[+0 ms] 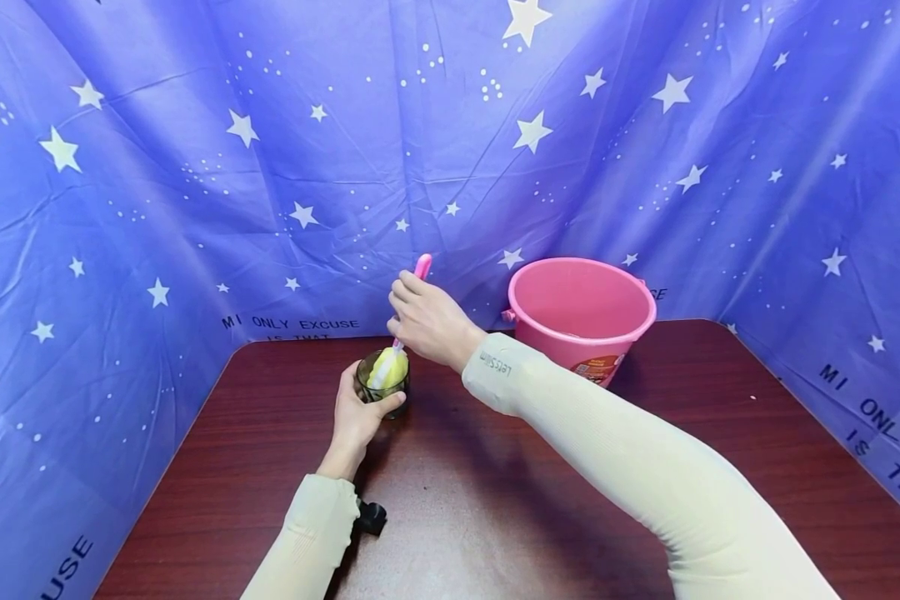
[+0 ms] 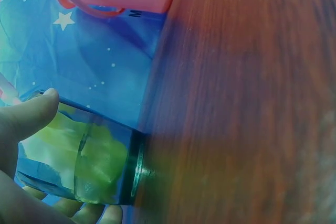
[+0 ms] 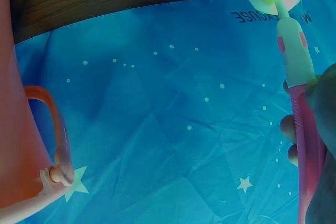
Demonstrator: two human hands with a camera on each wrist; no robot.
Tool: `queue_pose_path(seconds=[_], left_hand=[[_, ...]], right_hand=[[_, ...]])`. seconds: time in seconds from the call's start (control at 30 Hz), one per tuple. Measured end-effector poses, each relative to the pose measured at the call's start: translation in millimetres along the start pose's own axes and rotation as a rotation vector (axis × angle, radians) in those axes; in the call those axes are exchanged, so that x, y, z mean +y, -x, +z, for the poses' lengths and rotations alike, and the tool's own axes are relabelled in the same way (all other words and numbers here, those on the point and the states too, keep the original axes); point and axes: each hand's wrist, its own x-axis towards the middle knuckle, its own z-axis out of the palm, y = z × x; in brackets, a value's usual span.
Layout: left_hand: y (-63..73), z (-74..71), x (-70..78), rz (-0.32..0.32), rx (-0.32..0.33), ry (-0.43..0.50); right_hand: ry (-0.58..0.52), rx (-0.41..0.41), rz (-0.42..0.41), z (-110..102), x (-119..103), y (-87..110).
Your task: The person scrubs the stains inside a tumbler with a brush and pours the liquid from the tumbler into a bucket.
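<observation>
My left hand point(image 1: 358, 417) grips a dark tinted glass cup point(image 2: 105, 156) round its side, thumb on the near side and fingers underneath in the left wrist view. Inside the cup sits the yellow and white sponge head of a cup brush point(image 1: 388, 368), pressed against the walls. Above it, my right hand point(image 1: 431, 317) holds the brush by its pink handle point(image 3: 307, 145), which leans up and to the right in the head view. A white collar point(image 3: 295, 51) joins handle and sponge. The cup's base is close to the tabletop; whether it touches cannot be told.
A pink bucket point(image 1: 577, 333) with an orange label stands at the back right, its handle point(image 3: 60, 140) hanging on the side. The dark red wooden table point(image 1: 450, 500) ends at a blue star-printed curtain point(image 1: 390, 167). A black object point(image 1: 372, 517) shows by the left sleeve.
</observation>
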Motion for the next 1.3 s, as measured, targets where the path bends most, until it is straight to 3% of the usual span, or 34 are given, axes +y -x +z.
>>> queue_pose_path(seconds=[0.77,1.3], left_hand=[[0.7,1.1,0.3,0.009,-0.020,-0.002],[1.3,2.0,1.5,0.005,-0.021,-0.019]], right_hand=[[0.039,-0.111,-0.087,-11.9,3.4,-8.3],[0.051,-0.098,-0.140,-15.7,6.6,-11.8]])
